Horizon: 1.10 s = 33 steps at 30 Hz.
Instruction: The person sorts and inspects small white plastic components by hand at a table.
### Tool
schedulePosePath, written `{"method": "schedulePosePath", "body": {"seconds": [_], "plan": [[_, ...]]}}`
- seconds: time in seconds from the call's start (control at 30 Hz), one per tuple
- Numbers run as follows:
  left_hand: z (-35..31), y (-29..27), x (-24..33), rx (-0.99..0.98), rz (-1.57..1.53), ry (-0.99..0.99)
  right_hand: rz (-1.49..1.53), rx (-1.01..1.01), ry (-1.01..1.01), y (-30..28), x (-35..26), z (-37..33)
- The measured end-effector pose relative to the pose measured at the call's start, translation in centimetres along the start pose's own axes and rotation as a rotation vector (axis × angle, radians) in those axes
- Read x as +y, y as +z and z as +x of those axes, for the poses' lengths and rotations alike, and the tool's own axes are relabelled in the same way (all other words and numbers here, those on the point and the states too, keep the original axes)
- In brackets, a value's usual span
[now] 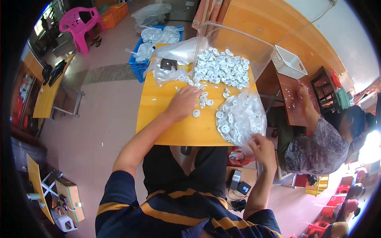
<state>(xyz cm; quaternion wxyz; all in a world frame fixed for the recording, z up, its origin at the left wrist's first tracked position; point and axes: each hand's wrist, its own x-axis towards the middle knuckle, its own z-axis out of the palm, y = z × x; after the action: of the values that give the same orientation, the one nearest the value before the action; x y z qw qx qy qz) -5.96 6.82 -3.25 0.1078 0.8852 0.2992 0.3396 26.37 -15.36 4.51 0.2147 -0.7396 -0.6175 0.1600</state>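
Note:
My left hand (183, 104) is over the yellow table (158, 127), its fingers curled down among a few loose white round plastic parts (203, 100). Whatever lies under those fingers is hidden. One more white part (196, 113) lies just to the right of this hand. My right hand (262, 150) pinches the near right edge of a clear plastic bag (254, 115) at the table's front corner. White round parts (225, 129) fill the bag. Behind both hands, a clear bin (260, 59) holds a heap of similar parts (224, 67).
A small dark box (168, 64) rests on plastic wrap at the table's far left. Behind it stands a blue crate (138, 69) with bagged parts. To the right, another person (317, 146) reaches over a brown table (291, 95) with a white basket (289, 61).

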Motion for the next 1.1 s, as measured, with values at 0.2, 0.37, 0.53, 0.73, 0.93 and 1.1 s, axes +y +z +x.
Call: {"method": "schedulePosePath", "body": {"seconds": [0.2,0.37,0.53,0.73,0.93,1.1], "plan": [[-7.5,-1.3,-2.5,0.228,0.028,-0.342,0.154,0.418,-0.224,1.8,-9.1,1.6],[-7.7,-1.2,-2.8,0.269,-0.012,-0.383,0.246,0.239,-0.458,10.7,-12.0,6.5],[-8.1,-0.6,-3.4,0.260,0.012,-0.402,0.153,0.294,-0.309,18.2,-12.6,11.6],[-8.0,-0.4,-3.4,0.282,0.012,-0.429,0.247,0.316,-0.358,20.8,-13.0,11.4],[-8.1,-0.9,-3.1,0.306,-0.004,-0.425,0.336,0.419,-0.351,20.8,-10.8,10.7],[-7.4,-1.0,-2.7,0.299,-0.011,-0.428,0.542,0.408,-0.220,21.8,-8.9,11.2]]}}
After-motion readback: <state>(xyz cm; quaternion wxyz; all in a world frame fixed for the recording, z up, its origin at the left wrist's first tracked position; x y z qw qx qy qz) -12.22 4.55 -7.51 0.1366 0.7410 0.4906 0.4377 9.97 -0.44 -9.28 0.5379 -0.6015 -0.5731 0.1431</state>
